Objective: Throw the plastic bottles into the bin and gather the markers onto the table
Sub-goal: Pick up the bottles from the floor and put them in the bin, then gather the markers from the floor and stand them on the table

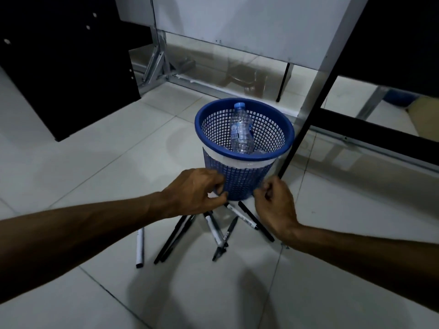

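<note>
A blue mesh bin stands on the floor with a clear plastic bottle with a blue cap leaning inside it. Several black and white markers lie fanned out on the tiles just in front of the bin, and one white marker lies apart to the left. My left hand hovers at the bin's lower left, its fingertips pinched together right above the top end of one marker; a grip cannot be made out. Beside the bin's lower right, my right hand has curled fingers with nothing visible in them.
A black table leg slants down just right of the bin, with a dark crossbar behind it. A black cabinet stands at the back left, and a white panel on a metal frame lies behind the bin. The floor is pale tile.
</note>
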